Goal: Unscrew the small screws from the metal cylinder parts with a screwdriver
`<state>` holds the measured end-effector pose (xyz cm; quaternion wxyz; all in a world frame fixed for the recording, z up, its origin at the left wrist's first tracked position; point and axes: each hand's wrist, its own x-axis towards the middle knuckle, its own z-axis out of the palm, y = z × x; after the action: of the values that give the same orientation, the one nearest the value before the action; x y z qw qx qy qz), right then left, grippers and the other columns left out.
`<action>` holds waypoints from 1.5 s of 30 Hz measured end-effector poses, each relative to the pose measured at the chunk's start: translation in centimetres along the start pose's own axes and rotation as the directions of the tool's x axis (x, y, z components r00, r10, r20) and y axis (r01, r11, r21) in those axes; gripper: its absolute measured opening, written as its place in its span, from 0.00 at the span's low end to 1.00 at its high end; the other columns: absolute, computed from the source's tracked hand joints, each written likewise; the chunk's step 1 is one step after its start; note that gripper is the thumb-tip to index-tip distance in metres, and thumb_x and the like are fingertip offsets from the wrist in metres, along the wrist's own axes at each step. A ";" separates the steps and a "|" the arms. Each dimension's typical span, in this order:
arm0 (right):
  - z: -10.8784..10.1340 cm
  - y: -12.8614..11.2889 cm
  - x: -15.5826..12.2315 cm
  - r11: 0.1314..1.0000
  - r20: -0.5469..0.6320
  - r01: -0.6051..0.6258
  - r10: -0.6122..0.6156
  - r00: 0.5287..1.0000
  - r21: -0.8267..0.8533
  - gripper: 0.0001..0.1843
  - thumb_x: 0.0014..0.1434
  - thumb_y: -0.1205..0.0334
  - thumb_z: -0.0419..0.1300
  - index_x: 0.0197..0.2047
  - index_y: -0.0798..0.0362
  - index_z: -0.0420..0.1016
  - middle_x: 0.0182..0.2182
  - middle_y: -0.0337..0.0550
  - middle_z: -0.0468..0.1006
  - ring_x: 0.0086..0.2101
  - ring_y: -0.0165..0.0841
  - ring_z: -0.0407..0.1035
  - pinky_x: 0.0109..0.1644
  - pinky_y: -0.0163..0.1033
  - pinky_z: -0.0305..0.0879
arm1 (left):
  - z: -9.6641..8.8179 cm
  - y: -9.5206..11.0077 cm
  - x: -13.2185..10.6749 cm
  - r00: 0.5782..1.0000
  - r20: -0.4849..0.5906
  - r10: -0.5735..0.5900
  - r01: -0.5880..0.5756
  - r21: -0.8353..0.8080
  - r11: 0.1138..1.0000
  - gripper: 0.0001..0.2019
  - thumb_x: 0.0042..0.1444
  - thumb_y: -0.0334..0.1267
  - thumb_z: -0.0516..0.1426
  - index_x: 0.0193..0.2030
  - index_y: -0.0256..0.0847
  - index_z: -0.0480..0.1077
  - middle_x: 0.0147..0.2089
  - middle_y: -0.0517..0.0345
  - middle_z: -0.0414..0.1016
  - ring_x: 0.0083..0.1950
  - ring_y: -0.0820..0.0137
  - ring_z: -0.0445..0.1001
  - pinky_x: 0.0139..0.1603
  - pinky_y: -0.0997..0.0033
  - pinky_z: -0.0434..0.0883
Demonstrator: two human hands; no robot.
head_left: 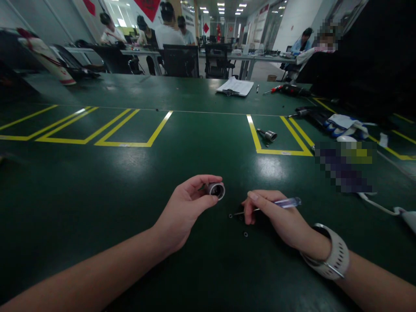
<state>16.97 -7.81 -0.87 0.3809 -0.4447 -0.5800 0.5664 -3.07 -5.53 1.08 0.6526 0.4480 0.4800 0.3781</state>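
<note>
Between the thumb and fingers of my left hand [185, 208] is a short hollow metal cylinder [217, 190], its open end turned toward me. My right hand [276, 216] is closed around a screwdriver [287, 203] with a clear purple handle. The thin shaft points left, and its tip is at a small ring-shaped part [230, 216], perhaps a nut, close to the table top. Another small ring [245, 234] lies on the green table just below. A further dark bit beside the shaft is too small to make out.
Inside a yellow taped box at the right lies a metal fitting [268, 135]. Farther back are a clipboard with papers [236, 87] and a power tool [294, 90]. Gloves [346, 125] and a white cable [378, 204] lie at right. Several people sit at far tables.
</note>
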 end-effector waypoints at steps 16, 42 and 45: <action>2.0 -0.4 -1.3 0.685 0.164 0.403 -0.388 0.907 -0.606 0.14 0.63 0.67 0.46 0.29 0.54 0.67 0.24 0.43 0.70 0.27 0.33 0.65 0.34 0.41 0.61 | 0.2 0.1 -0.1 1.000 -0.012 0.014 -0.014 -0.020 1.000 0.15 0.47 0.28 0.61 0.44 0.40 0.72 0.46 0.55 0.76 0.51 0.64 0.71 0.53 0.62 0.67; 3.4 -0.8 -2.1 0.401 0.231 0.629 -0.691 0.685 -0.666 0.07 0.57 0.74 0.51 0.32 0.61 0.70 0.28 0.50 0.73 0.33 0.37 0.66 0.40 0.46 0.66 | 1.5 -0.6 -1.1 0.979 0.024 0.201 -0.202 0.115 0.973 0.10 0.45 0.25 0.57 0.35 0.38 0.72 0.44 0.56 0.76 0.44 0.67 0.75 0.46 0.68 0.71; 3.5 -0.9 -2.1 0.393 0.233 0.629 -0.694 0.682 -0.670 0.07 0.57 0.74 0.51 0.32 0.61 0.70 0.28 0.50 0.73 0.33 0.37 0.66 0.40 0.46 0.65 | 1.7 -0.6 -1.0 0.976 0.007 0.217 -0.215 0.138 0.967 0.09 0.44 0.25 0.56 0.33 0.37 0.72 0.43 0.55 0.76 0.44 0.66 0.76 0.46 0.67 0.72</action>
<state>14.28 -10.91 -0.11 0.3966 -0.3098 -0.8604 0.0807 -1.65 -7.06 1.08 0.5733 0.5401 0.4558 0.4147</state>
